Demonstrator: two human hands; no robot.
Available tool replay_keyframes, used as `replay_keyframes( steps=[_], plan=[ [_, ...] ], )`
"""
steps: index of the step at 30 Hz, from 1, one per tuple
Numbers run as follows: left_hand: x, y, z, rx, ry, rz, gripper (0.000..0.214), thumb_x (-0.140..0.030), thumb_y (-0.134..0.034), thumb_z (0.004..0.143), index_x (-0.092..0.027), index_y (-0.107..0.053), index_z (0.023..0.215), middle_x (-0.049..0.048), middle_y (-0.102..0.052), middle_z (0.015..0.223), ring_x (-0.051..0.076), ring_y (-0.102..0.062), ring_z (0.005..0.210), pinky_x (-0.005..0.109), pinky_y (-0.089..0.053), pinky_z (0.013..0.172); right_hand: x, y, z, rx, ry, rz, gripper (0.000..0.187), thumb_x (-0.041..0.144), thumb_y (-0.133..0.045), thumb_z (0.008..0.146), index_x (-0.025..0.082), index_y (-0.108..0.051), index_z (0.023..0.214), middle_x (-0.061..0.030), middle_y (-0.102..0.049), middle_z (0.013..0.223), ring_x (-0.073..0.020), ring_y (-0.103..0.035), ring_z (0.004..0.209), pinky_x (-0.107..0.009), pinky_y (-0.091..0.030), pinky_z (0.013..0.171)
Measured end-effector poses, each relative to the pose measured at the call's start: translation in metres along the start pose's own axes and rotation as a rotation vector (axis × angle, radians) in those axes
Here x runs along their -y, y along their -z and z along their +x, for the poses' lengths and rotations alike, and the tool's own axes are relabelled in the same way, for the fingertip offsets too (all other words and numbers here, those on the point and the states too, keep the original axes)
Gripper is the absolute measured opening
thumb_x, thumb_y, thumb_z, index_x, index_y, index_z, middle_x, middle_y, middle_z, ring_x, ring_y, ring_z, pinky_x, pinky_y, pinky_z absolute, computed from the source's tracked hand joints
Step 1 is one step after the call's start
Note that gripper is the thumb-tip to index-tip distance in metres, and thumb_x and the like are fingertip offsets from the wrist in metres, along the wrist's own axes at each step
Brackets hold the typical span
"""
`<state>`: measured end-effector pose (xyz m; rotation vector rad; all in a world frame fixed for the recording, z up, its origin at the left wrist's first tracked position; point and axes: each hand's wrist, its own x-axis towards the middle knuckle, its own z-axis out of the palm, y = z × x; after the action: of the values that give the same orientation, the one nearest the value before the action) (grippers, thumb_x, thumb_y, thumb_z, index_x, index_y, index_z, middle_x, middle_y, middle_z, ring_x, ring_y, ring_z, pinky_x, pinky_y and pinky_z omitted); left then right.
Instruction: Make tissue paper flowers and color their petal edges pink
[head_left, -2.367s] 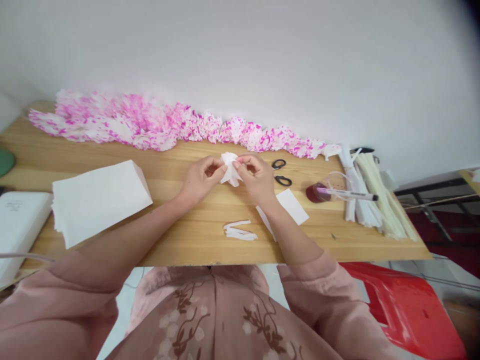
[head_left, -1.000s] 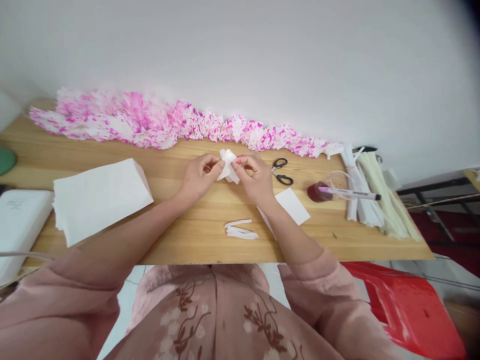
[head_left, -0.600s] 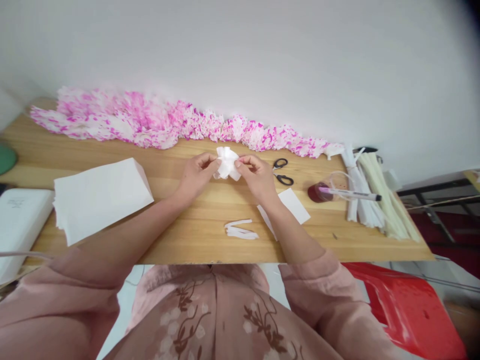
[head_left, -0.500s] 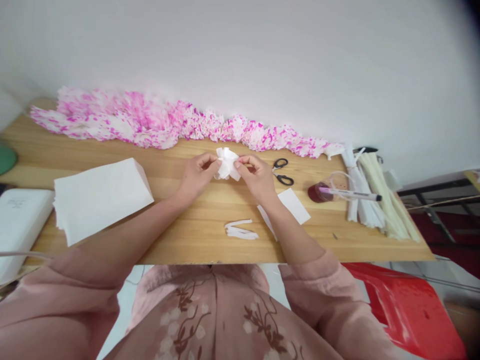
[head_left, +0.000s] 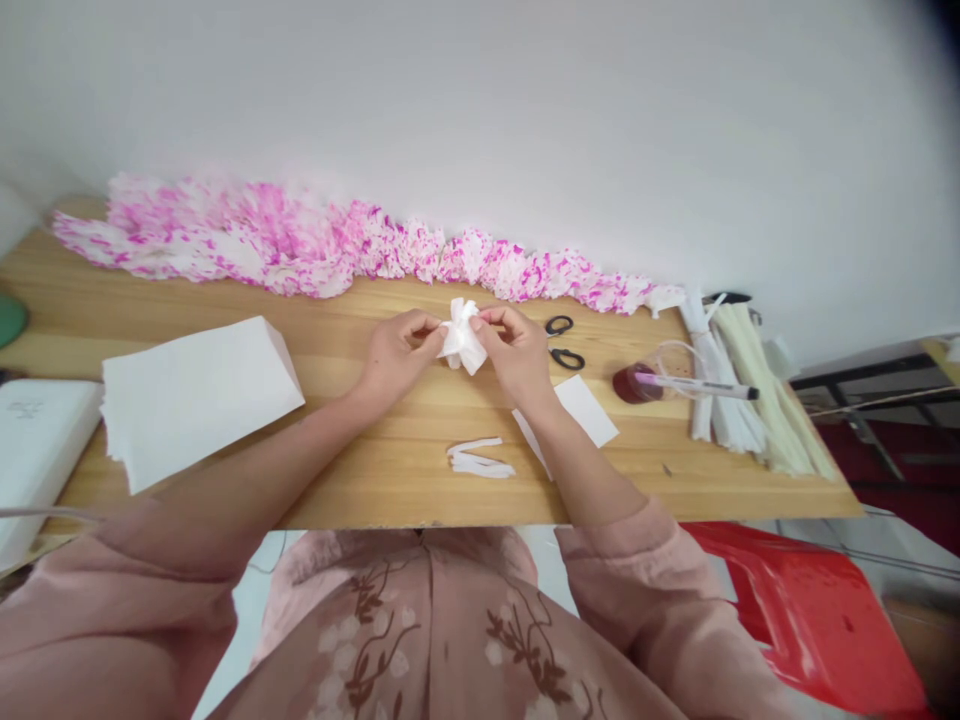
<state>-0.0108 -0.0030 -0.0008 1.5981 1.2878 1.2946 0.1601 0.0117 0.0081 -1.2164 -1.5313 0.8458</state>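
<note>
A small white tissue-paper flower [head_left: 462, 338] is held just above the wooden table [head_left: 375, 470], near its middle. My left hand [head_left: 398, 355] pinches its left side with thumb and fingers. From the right, my right hand [head_left: 517, 353] pinches its upper edge. Both hands are closed on the paper. Behind them, a long row of pink-and-white paper flowers [head_left: 315, 245] lies along the wall.
A stack of white tissue sheets [head_left: 196, 395] lies at the left, with a white box [head_left: 34, 450] beyond it. White paper strips [head_left: 478, 460] and a white slip [head_left: 579, 410] lie near me. Black scissors [head_left: 562, 342], a cup with a pen [head_left: 660, 382] and white sticks [head_left: 739, 385] are at the right. A red stool [head_left: 795, 610] stands below.
My fingers have kept working the white flower; its layers were spread wider half a second ago and now look pulled upward and narrower. The hands stayed in place.
</note>
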Motion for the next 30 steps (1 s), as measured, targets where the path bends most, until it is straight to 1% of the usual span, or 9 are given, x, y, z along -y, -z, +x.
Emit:
replay_keyframes(
  steps=[2,4,10,13,15,19,21,24,30],
  plan=[
    [0.0025,-0.0007,0.0012,-0.004,0.062,-0.06,0.02,-0.034,-0.061,0.083,-0.017,-0.065,0.073,0.0003,-0.068,0.073,0.014,-0.058,0.069,0.025,-0.044,0.066,0.0004,0.0001,0.0004,0.007,-0.076,0.082,0.022,0.043,-0.069,0.082,0.021,-0.067,0.081,0.0,-0.074,0.086,-0.0134,-0.064,0.071,-0.027,-0.05,0.064],
    [0.003,-0.0011,0.002,0.003,0.098,-0.089,0.021,-0.035,-0.062,0.082,-0.017,-0.065,0.072,-0.0001,-0.067,0.072,0.013,-0.057,0.068,0.024,-0.043,0.065,0.0014,0.0001,-0.0002,0.004,-0.07,0.09,0.022,0.043,-0.069,0.082,0.021,-0.067,0.082,0.0006,-0.073,0.084,-0.0128,-0.063,0.068,-0.026,-0.048,0.062],
    [-0.0039,-0.0003,0.0014,0.041,0.12,-0.016,0.023,-0.037,-0.061,0.082,-0.017,-0.062,0.07,-0.0006,-0.063,0.068,0.012,-0.053,0.064,0.024,-0.039,0.061,0.0043,-0.0005,-0.0056,0.008,0.24,-0.108,0.012,0.032,-0.065,0.088,0.023,-0.068,0.081,-0.0015,-0.074,0.093,-0.016,-0.066,0.087,-0.03,-0.052,0.079],
    [-0.0039,0.0005,0.0007,0.029,0.085,0.019,0.027,-0.039,-0.06,0.082,-0.018,-0.059,0.066,-0.0011,-0.059,0.065,0.012,-0.05,0.063,0.025,-0.037,0.061,0.0045,-0.0015,-0.0071,0.03,0.308,-0.162,0.013,0.032,-0.064,0.089,0.023,-0.067,0.08,-0.0028,-0.074,0.095,-0.017,-0.067,0.089,-0.032,-0.052,0.083],
    [-0.0021,0.0007,0.0006,0.023,0.086,-0.002,0.029,-0.04,-0.059,0.082,-0.018,-0.056,0.063,-0.0015,-0.056,0.063,0.012,-0.048,0.062,0.026,-0.035,0.06,0.0038,-0.0019,-0.0068,0.031,0.28,-0.143,0.013,0.032,-0.064,0.089,0.023,-0.067,0.08,-0.0026,-0.074,0.094,-0.0165,-0.067,0.088,-0.031,-0.052,0.082],
    [0.0005,0.0003,0.0008,0.022,0.139,-0.087,0.03,-0.041,-0.058,0.082,-0.018,-0.055,0.063,-0.0019,-0.054,0.062,0.011,-0.046,0.06,0.025,-0.035,0.058,0.0019,-0.0006,-0.0036,0.025,0.048,-0.027,0.019,0.04,-0.064,0.087,0.022,-0.067,0.081,-0.0001,-0.073,0.087,-0.0134,-0.064,0.073,-0.027,-0.051,0.067],
    [0.0002,0.0002,0.0009,0.017,0.148,-0.099,0.03,-0.042,-0.059,0.082,-0.018,-0.055,0.063,-0.002,-0.055,0.061,0.011,-0.046,0.059,0.024,-0.035,0.058,0.0021,0.0013,-0.0017,0.02,-0.017,0.016,0.023,0.044,-0.065,0.086,0.022,-0.067,0.081,0.0007,-0.072,0.082,-0.0129,-0.062,0.069,-0.026,-0.05,0.064],
    [-0.0011,0.0005,0.0013,0.004,0.127,-0.072,0.029,-0.039,-0.058,0.082,-0.018,-0.056,0.063,-0.002,-0.056,0.061,0.011,-0.047,0.059,0.024,-0.035,0.058,0.0044,0.0046,-0.0004,-0.009,0.008,0.023,0.024,0.045,-0.063,0.087,0.022,-0.067,0.082,0.0004,-0.072,0.082,-0.014,-0.063,0.074,-0.028,-0.051,0.069],
    [-0.0008,0.0005,0.001,-0.01,0.071,0.008,0.028,-0.037,-0.058,0.085,-0.018,-0.058,0.065,-0.001,-0.058,0.064,0.012,-0.049,0.062,0.025,-0.035,0.059,0.0089,0.007,-0.0033,-0.003,0.148,-0.131,0.025,0.045,-0.058,0.092,0.023,-0.067,0.084,-0.0024,-0.074,0.091,-0.0173,-0.066,0.085,-0.031,-0.053,0.076]
  ],
)
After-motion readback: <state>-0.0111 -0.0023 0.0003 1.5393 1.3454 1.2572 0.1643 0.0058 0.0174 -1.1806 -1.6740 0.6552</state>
